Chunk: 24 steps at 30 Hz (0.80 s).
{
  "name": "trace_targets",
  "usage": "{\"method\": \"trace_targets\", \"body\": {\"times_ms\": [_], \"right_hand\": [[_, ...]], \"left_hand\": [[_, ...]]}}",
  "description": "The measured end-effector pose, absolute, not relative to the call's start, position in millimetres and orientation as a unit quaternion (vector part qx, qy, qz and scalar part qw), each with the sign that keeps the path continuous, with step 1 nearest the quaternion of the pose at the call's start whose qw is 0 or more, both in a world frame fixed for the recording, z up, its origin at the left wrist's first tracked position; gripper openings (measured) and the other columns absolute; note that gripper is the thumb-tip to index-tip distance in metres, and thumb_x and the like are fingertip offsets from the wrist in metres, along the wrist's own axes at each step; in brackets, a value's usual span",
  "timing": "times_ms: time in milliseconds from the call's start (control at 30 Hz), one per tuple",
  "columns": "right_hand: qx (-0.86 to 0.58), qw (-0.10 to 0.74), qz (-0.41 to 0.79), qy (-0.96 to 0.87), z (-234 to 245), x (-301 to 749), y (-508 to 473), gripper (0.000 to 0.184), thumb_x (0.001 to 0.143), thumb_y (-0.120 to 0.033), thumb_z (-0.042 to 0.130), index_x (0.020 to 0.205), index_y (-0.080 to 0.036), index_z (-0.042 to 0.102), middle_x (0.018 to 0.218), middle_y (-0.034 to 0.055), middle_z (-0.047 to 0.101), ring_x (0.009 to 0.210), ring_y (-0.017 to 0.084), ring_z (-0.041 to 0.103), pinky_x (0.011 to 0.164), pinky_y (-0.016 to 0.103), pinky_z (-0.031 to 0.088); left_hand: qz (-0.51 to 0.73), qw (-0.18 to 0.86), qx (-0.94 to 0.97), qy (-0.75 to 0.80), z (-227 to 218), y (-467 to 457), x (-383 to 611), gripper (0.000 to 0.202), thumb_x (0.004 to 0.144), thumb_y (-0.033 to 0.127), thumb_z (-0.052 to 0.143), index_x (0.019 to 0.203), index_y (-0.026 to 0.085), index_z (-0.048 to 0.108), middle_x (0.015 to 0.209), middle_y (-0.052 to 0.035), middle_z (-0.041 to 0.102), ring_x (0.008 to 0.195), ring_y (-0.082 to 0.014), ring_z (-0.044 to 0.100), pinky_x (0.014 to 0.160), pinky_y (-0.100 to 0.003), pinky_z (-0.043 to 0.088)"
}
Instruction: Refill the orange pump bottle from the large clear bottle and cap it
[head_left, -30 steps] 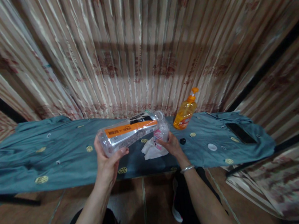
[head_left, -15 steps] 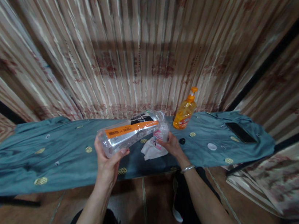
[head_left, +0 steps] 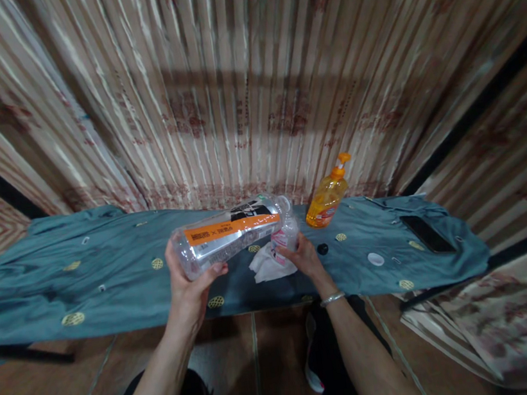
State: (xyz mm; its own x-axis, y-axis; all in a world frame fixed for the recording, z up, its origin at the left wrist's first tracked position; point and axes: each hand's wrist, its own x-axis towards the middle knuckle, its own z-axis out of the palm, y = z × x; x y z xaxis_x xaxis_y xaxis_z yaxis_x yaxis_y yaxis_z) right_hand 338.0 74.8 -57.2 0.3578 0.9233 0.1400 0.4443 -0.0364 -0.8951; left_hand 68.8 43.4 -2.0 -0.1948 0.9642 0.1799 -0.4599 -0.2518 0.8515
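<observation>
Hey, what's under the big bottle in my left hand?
Below the tilted bottle, the teal cloth shows, with a crumpled white piece near the bottle's neck end. What the bottle and left hand cover can't be seen.

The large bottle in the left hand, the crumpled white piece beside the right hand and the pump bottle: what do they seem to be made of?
Large bottle: likely thin, glossy plastic; its clear end catches highlights. White piece: matte, soft; its folds suggest tissue or thin cloth. Pump bottle: probably glossy plastic; its amber body looks translucent.
</observation>
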Motion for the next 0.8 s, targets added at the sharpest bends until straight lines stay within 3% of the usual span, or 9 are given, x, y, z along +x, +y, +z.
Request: {"method": "trace_targets", "body": {"times_ms": [300,600,800], "right_hand": [[-0.670,0.473,0.241,-0.519,-56.0,336.6,73.2,0.034,0.069,-0.039,0.084,0.092,-0.026,0.064,0.078,0.0016,0.071,0.081,0.028,0.074,0.077,0.041,0.065],[-0.666,0.472,0.226,-0.531,-59.5,337.2,74.0,0.030,0.070,-0.036,0.085,0.090,-0.030,0.062,0.081,0.0024,0.074,0.078,0.027,0.073,0.075,0.045,0.066],[-0.669,0.465,0.230,-0.532,-59.9,337.3,74.1,0.034,0.070,-0.037,0.086,0.092,-0.027,0.061,0.080,0.0022,0.074,0.079,0.027,0.074,0.076,0.042,0.065]], "left_hand": [[0.697,0.496,0.392,0.339,-0.2,40.1,66.3,0.110,0.051,0.024,0.107,0.146,0.037,0.053,0.142,-0.0091,0.067,0.083,-0.0187,0.076,0.063,-0.027,0.067],[0.677,0.501,0.413,0.346,3.4,33.7,56.6,0.112,0.051,0.025,0.108,0.147,0.037,0.051,0.141,-0.0093,0.070,0.073,-0.0184,0.076,0.066,-0.035,0.069],[0.654,0.532,0.413,0.343,7.3,28.8,49.0,0.112,0.056,0.019,0.106,0.149,0.037,0.047,0.129,-0.0051,0.075,0.075,-0.0183,0.079,0.068,-0.033,0.071]]}}
